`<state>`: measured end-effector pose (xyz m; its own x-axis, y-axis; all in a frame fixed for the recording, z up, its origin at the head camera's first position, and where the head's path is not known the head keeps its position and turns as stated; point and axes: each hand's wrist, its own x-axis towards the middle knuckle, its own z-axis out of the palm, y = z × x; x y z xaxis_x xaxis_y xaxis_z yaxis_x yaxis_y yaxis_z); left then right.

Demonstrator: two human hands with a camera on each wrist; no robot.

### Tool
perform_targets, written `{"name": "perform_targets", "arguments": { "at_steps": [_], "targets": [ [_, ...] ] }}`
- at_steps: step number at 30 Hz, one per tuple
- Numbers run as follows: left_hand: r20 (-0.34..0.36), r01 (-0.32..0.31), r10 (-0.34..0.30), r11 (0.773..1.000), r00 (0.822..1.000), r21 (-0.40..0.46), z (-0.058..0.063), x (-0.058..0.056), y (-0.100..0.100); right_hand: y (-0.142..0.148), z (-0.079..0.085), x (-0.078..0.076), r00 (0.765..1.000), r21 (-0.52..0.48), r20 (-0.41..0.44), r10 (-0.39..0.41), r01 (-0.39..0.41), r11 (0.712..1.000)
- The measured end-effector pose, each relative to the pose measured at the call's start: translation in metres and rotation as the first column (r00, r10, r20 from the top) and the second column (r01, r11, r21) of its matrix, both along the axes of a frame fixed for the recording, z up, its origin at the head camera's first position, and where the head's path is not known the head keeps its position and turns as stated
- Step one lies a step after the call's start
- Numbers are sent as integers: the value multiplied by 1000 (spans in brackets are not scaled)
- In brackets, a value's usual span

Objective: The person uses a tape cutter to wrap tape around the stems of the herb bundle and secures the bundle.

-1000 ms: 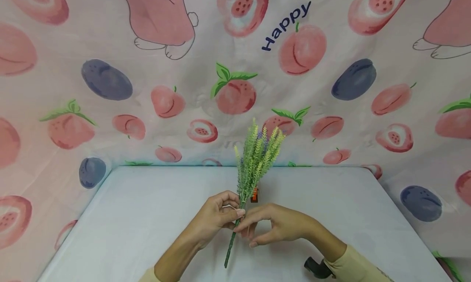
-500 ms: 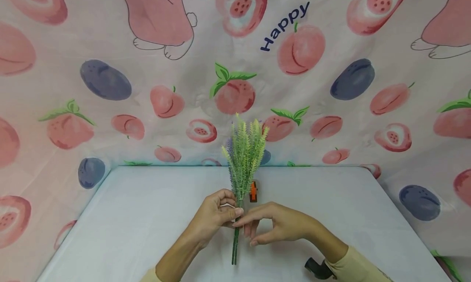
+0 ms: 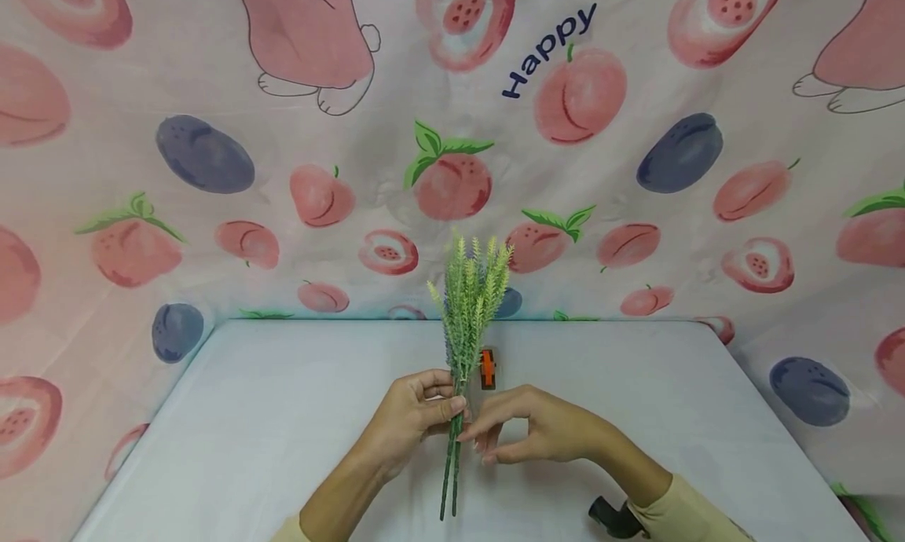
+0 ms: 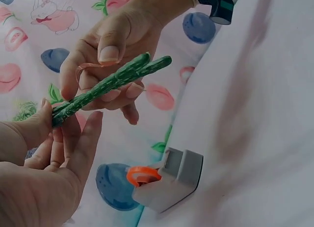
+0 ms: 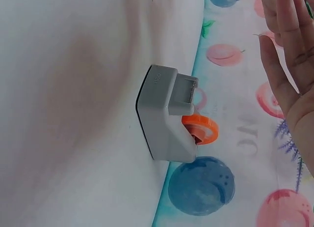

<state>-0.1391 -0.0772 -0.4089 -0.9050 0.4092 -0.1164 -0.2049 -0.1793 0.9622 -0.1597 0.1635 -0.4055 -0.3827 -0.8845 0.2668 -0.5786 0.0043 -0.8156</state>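
My left hand [image 3: 410, 416] pinches a bunch of artificial lavender [image 3: 472, 294] by its green stems between thumb and fingers. The yellow-green and purple heads point away, and two stem ends hang below the hand. To the right, my right hand [image 3: 540, 428] lies with its index fingertip at the stems and its thumb apart. In the left wrist view, a thin see-through strip [image 4: 91, 65] curves from the stems [image 4: 113, 82] to near the right thumb tip; whether it is gripped is unclear. The right wrist view shows only part of the right hand [image 5: 304, 106].
A grey tape dispenser [image 5: 167, 111] with an orange core stands on the white table [image 3: 297, 416] beyond the hands. A fruit-print cloth [image 3: 339, 133] hangs behind the table. A black wrist device [image 3: 613, 517] sits at the right sleeve.
The lavender bunch has turned in my left hand, from leaning right to nearly upright, and two stem ends now show apart. My right hand has barely moved.
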Motion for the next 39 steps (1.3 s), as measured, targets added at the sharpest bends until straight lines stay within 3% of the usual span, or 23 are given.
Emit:
{"name": "perform_targets", "arguments": {
  "at_steps": [6,20,30,39],
  "targets": [
    [13,29,-29,999,1000,18,0,0,0,2,-2,-1,999,-20,33,19,-18,1000],
    [16,-25,24,999,1000,33,0,-1,3,4,0,0,995,-18,81,-54,56,998],
    [-52,-59,59,998,997,-6,0,2,12,-1,4,8,987,-24,113,-111,114,993],
    [-77,-80,80,997,994,4,-4,1,15,-2,0,6,998,-131,27,-54,57,990]
  ]
}}
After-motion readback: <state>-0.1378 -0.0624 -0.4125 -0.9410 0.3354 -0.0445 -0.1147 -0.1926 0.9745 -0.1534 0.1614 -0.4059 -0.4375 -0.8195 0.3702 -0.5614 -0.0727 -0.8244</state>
